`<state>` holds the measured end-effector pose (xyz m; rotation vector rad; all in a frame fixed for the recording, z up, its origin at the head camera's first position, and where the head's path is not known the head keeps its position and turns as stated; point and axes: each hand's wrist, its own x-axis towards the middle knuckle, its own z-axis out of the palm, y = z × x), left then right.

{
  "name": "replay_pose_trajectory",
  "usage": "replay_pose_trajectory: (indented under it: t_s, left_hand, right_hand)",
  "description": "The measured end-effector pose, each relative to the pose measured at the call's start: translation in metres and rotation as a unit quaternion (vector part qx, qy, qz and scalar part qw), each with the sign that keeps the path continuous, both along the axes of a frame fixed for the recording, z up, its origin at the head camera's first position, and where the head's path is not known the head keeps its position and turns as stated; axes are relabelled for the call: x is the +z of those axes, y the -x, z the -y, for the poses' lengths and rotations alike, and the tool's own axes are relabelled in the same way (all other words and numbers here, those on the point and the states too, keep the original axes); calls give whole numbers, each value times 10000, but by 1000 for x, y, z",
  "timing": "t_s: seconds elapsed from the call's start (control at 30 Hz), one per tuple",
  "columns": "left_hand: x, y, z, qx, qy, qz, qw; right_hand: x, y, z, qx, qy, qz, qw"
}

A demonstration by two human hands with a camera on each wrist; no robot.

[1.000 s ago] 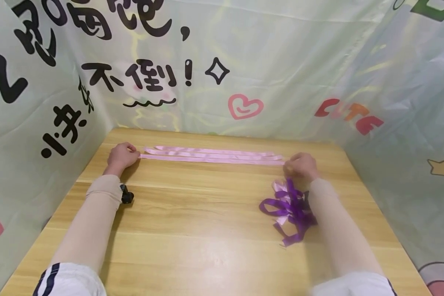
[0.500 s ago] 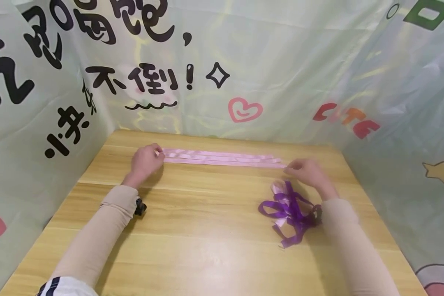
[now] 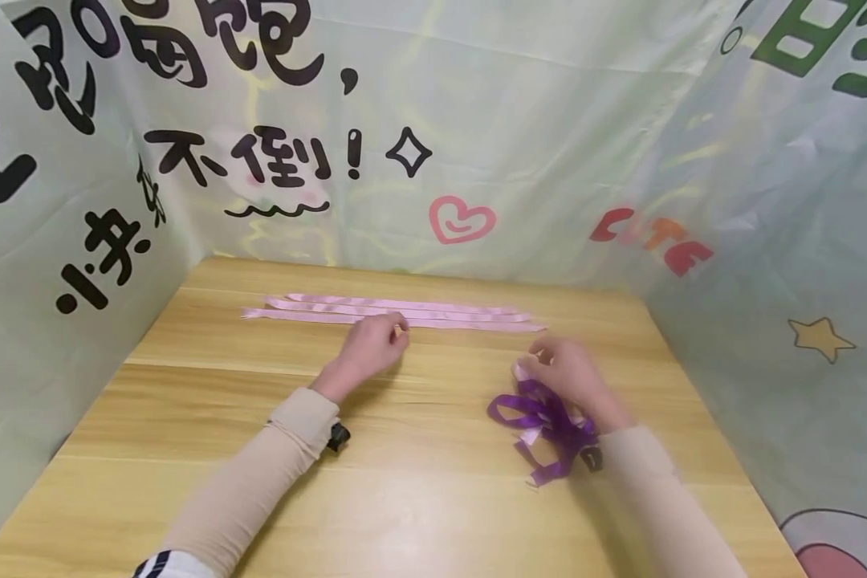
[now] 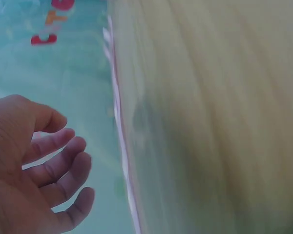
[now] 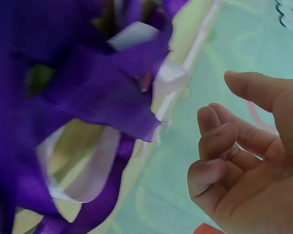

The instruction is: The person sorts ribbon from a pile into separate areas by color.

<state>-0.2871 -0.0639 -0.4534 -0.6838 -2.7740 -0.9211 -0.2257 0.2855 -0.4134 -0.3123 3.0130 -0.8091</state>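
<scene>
Three pink ribbons (image 3: 470,324) lie stretched side by side along the far part of the table. My left hand (image 3: 368,347) is over the near side of their middle; in the left wrist view its fingers (image 4: 73,168) are loosely bent and hold nothing. A tangled heap of purple ribbon (image 3: 572,440) lies at the right, with pink ribbon (image 5: 90,180) mixed in. Above the heap's far end is my right hand (image 3: 574,379). Its thumb and fingers (image 5: 215,139) stand apart in the right wrist view, with nothing between them and the heap beside them.
The wooden table (image 3: 405,498) runs back to a pale green printed cloth (image 3: 549,144), which also hangs along both sides. A small black wrist camera (image 3: 338,437) sits at the left cuff, and another dark device (image 3: 591,458) is by the right cuff.
My left hand has let go of the pink ribbons' left ends and moved right to their middle. The right hand has left their right end and come nearer, over the purple heap.
</scene>
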Motion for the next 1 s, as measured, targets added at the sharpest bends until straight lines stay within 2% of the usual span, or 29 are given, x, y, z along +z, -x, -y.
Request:
replay_pose_trajectory:
  t_s: [0.13,0.27,0.4,0.6,0.83,1.0]
  left_hand:
    - [-5,-6,-30,-421,179,199,9988]
    - [-9,-11,-54,-797,279,376,9957]
    - [-11,-16,-73,-1106,297,648,9913]
    - [-13,-17,-94,-1350,348,766,9873]
    - [-17,-18,-107,-1476,441,778,9850]
    - [-15,-20,-117,-1654,392,777,9824]
  right_hand:
    - [-9,-2,5,50,-356,42,9993]
    - [-16,-6,11,78,-334,252,9991]
    - [-20,-9,15,43,-348,287,9990]
    - [-24,-8,18,-26,-496,272,9984]
    - [-29,-9,16,46,-409,336,9986]
    - [-37,-9,13,83,-413,266,9988]
